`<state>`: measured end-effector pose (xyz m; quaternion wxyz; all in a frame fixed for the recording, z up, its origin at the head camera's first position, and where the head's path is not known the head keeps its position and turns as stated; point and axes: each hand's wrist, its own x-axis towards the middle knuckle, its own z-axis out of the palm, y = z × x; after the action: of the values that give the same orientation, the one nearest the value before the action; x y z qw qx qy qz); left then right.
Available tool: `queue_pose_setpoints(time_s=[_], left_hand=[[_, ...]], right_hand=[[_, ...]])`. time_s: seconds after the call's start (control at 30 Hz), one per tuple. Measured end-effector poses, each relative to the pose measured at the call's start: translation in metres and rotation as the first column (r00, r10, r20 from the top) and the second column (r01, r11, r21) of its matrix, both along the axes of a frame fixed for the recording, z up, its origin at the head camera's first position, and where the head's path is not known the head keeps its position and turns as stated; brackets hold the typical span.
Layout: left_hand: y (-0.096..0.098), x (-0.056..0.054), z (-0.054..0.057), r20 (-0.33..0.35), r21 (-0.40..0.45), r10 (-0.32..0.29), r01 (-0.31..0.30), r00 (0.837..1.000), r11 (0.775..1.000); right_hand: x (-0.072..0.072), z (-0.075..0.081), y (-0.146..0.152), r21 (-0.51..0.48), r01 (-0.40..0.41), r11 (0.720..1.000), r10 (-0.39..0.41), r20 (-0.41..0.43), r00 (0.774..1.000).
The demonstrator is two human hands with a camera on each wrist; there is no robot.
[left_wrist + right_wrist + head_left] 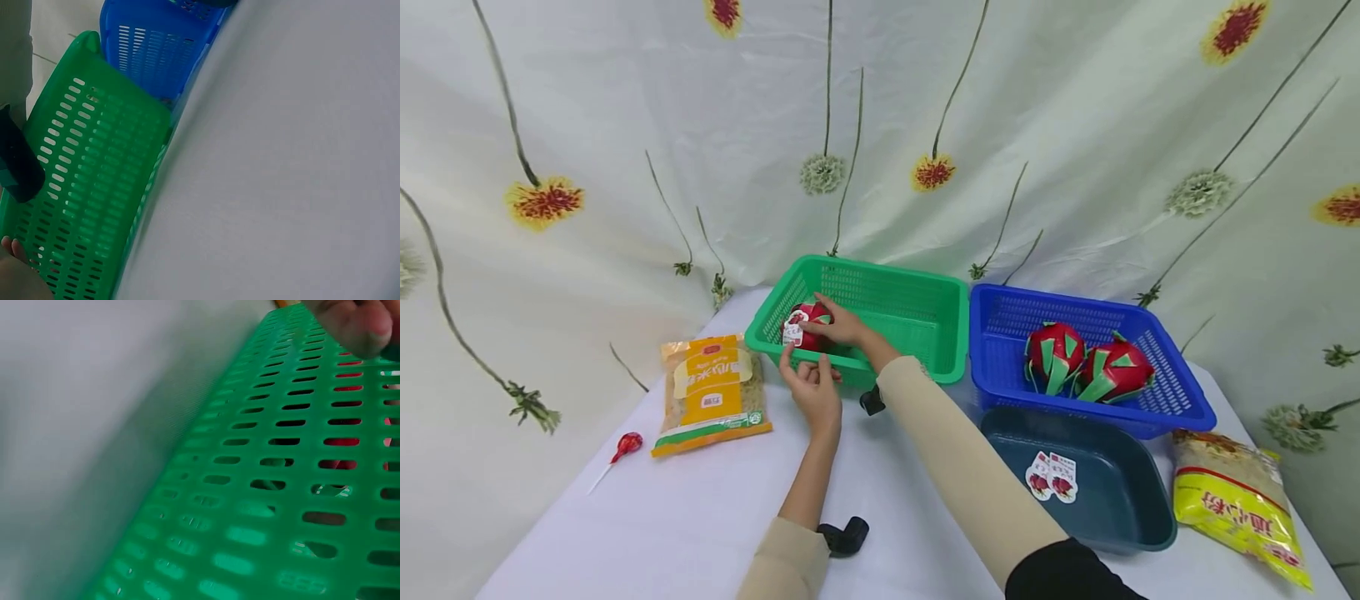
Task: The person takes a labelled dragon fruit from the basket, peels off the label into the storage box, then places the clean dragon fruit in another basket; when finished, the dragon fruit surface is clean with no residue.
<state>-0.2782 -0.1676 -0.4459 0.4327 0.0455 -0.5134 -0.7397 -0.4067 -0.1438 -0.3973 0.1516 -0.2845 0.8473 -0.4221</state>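
In the head view, a red dragon fruit (pixel 818 337) with a white label (pixel 794 328) on its side is at the left end of the green basket (pixel 887 275). My right hand (pixel 842 325) reaches over the front rim and holds the fruit, its thumb on the label and another finger at the top. My left hand (pixel 814 396) is just outside the front rim, fingers loosely bent, one fingertip close to the label's lower edge. Through the basket's slots, the right wrist view shows bits of red fruit (pixel 342 442). The left wrist view shows mostly the basket's slotted side.
At the right, a blue basket (pixel 1000 367) holds two dragon fruits (pixel 1116 369). Before it, a dark tray (pixel 1120 508) contains two labels (pixel 1063 478), beside a yellow bag (pixel 1240 508). Leftward lie an orange-yellow packet (pixel 711 392) and a red lollipop (pixel 627 447).
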Motion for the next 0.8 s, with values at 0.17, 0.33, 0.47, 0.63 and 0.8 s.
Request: queue_pose_setpoints(time_s=[0.17,0.33,0.47,0.63,0.8], left_hand=[[0.002,0.005,0.010,-0.005,0.005,-0.011,0.011,1.000,1.000],[0.001,0.005,0.008,0.011,-0.012,0.011,-0.010,1.000,1.000],[-0.003,-0.004,-0.006,0.014,-0.002,0.020,-0.020,1.000,1.000],[-0.004,-0.005,-0.004,-0.008,0.021,-0.006,0.006,1.000,1.000],[0.000,0.004,0.008,-0.011,0.009,-0.009,0.009,1.000,1.000]], right_hand=[[-0.002,-0.001,0.000,-0.093,-0.034,0.995,0.040,0.070,0.997],[-0.005,-0.004,-0.001,-0.132,-0.048,0.990,0.066,0.137,0.988],[-0.006,-0.007,0.002,-0.186,-0.038,0.982,0.079,0.215,0.973],[-0.013,-0.005,0.012,-0.192,-0.062,0.979,0.112,0.262,0.959],[-0.019,0.004,0.033,-0.131,-0.127,0.983,0.162,0.313,0.936]])
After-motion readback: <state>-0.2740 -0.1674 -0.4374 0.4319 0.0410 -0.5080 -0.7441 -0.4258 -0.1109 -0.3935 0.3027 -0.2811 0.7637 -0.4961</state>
